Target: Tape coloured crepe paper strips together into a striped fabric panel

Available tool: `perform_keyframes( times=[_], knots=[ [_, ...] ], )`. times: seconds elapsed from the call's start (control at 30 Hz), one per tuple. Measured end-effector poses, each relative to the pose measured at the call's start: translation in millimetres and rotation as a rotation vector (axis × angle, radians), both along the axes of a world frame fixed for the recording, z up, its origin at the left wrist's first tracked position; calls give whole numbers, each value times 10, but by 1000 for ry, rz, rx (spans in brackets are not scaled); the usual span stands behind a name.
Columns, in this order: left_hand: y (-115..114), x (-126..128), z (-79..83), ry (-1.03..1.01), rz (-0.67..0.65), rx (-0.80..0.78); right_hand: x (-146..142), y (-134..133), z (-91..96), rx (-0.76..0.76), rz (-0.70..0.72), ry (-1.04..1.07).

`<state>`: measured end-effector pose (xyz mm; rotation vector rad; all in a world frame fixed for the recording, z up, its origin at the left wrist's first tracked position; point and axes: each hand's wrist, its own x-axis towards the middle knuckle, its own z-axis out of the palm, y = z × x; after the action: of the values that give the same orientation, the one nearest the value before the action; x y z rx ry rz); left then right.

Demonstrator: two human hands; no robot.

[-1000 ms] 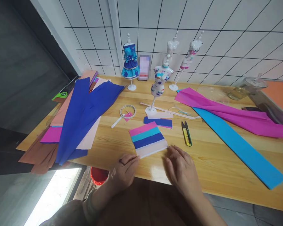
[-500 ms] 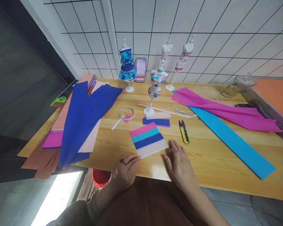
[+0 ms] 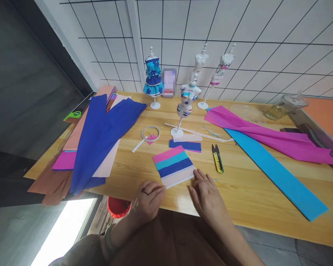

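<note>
A striped sheet of crepe paper [image 3: 174, 166], pink, turquoise, dark blue and pale pink, lies flat on the wooden table in front of me. At its lower left corner, my left hand [image 3: 149, 199] has its fingers pressed together on the edge. My right hand [image 3: 207, 192] rests on the table with fingers stretched, its fingertips touching the sheet's lower right corner. Yellow and black thread snips [image 3: 217, 159] lie just beyond it. Behind the sheet are a small dark blue paper strip [image 3: 185, 145] and a roll of tape [image 3: 151, 134] with a loose white strip.
A small painted mannequin [image 3: 184, 109] stands centre, with two more behind it and one in a blue dress [image 3: 152, 77]. Blue crepe paper [image 3: 97, 144] is piled left; magenta [image 3: 266, 135] and light blue paper [image 3: 277, 173] lie right. A lidded cup [image 3: 284, 107] lies back right.
My right hand has shifted left, and its fingertips now touch the sheet's lower right corner. The left hand stays at the lower left corner. The view has tilted slightly.
</note>
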<state>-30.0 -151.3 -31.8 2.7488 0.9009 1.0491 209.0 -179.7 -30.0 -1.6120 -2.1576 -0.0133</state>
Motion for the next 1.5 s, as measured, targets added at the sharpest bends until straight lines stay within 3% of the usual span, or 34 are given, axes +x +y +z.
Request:
perform_keyframes(
  times=[0.33, 0.6, 0.83, 1.1, 1.23, 1.4, 1.5],
  knots=[
    [-56, 47, -40, -110, 54, -110, 173, 142, 117, -8, 51, 93],
    [-49, 89, 39, -3, -58, -107, 60, 67, 95, 22, 151, 87],
    [-47, 78, 34, -10, -39, -68, 24, 125, -18, -6, 139, 10],
    [-50, 91, 92, -48, -38, -118, 138, 355, 145, -6, 81, 123],
    [94, 102, 173, -12, 73, -194, 157, 643, 173, -80, 56, 198],
    [577, 141, 240, 84, 428, -326, 103, 1063, 104, -141, -71, 265],
    [816, 162, 240, 156, 503, -428, 46, 1200, 42, -181, -100, 300]
  ],
)
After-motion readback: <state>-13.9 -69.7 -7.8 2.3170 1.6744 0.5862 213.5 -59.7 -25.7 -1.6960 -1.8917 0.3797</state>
